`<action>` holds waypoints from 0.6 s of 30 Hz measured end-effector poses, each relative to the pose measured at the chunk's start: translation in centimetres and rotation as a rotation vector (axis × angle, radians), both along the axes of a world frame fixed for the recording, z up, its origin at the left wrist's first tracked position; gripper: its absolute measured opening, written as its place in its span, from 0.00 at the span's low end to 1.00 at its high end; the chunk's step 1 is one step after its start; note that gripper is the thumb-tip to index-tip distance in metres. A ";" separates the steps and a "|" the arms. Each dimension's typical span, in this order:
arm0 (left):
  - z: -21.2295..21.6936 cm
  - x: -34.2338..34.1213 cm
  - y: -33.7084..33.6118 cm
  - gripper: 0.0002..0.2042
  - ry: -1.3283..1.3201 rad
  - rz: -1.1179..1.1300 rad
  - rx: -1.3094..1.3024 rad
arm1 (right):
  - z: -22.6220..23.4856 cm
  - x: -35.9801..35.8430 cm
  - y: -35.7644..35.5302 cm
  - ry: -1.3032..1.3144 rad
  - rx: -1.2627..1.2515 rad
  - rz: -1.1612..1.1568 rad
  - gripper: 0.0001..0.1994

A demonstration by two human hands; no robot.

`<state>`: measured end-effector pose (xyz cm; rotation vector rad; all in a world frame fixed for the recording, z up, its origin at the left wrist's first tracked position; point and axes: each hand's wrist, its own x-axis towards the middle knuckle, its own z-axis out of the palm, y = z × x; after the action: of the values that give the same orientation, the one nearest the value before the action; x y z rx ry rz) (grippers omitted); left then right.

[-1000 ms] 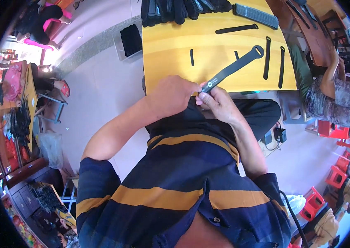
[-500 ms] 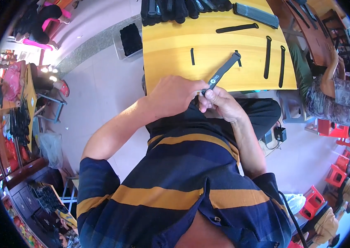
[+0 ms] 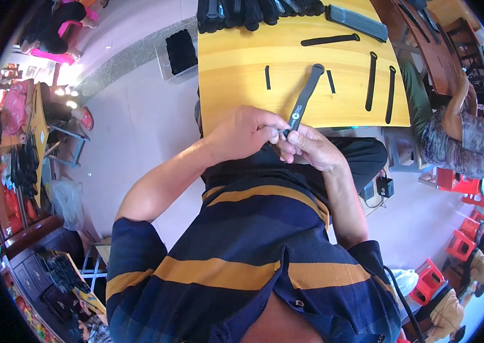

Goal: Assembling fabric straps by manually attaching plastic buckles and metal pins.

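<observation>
My left hand [image 3: 248, 134] and my right hand [image 3: 310, 147] meet at the near edge of a yellow table [image 3: 236, 86]. Both pinch the lower end of a long grey-black strap [image 3: 305, 100], which slants up and away over the tabletop. The fingers of both hands are closed around that end, and the exact grip point is hidden between them. A short black piece [image 3: 267, 77] lies left of the strap and another short one [image 3: 331, 82] lies right of it.
Two long black straps [image 3: 380, 87] lie at the table's right, one more [image 3: 330, 40] further back. A row of black parts [image 3: 253, 8] and a ribbed black bundle [image 3: 356, 20] line the far edge. A seated person [image 3: 459, 137] is to the right; red stools [image 3: 465, 188] stand behind.
The strap's far end has swung left and now points more steeply away from me. Both hands have stayed together at its near end.
</observation>
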<state>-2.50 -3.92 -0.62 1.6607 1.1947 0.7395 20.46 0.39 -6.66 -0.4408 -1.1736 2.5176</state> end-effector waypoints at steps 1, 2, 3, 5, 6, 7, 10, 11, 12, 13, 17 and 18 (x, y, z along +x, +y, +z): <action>0.0 0.0 0.1 0.13 -0.065 -0.007 -0.186 | 0.0 0.1 -0.2 -0.071 0.032 -0.020 0.18; -0.2 0.1 0.3 0.13 -0.069 -0.001 -0.187 | 0.0 0.3 -0.4 -0.141 0.065 -0.039 0.17; -0.6 0.1 0.4 0.13 -0.118 -0.010 -0.262 | 0.0 0.3 -0.5 -0.144 0.064 -0.033 0.17; -1.3 0.2 0.4 0.13 -0.168 -0.015 -0.334 | -0.3 0.3 -0.7 -0.251 0.087 -0.061 0.15; -1.7 0.2 0.4 0.13 -0.163 -0.009 -0.343 | -0.5 0.2 -0.7 -0.252 0.088 -0.056 0.15; -2.0 0.2 0.4 0.13 -0.158 -0.005 -0.352 | -0.6 0.1 -0.7 -0.250 0.058 -0.066 0.15; -2.2 0.1 0.4 0.14 -0.207 0.018 -0.359 | -0.5 -0.3 -0.8 -0.243 0.026 -0.091 0.14; -2.1 0.0 0.4 0.14 -0.206 0.018 -0.357 | -0.4 -0.4 -0.8 -0.238 0.024 -0.104 0.14; -1.9 -0.1 0.2 0.14 -0.194 0.015 -0.332 | -0.3 -0.3 -0.6 -0.236 0.025 -0.105 0.14; -1.7 -0.2 0.1 0.14 -0.182 0.009 -0.307 | -0.1 -0.2 -0.5 -0.251 0.055 -0.074 0.14; -1.2 -0.7 -0.1 0.11 -0.032 -0.084 0.216 | 1.3 -0.2 -1.0 -0.318 0.027 -0.094 0.15; -0.6 -1.0 0.0 0.12 0.075 -0.150 0.193 | 1.3 0.1 -1.0 -0.317 0.029 -0.097 0.15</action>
<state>-3.50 -3.89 -1.19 1.9300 1.0627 0.7221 20.55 -0.60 -5.37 -0.8931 -1.2618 2.4034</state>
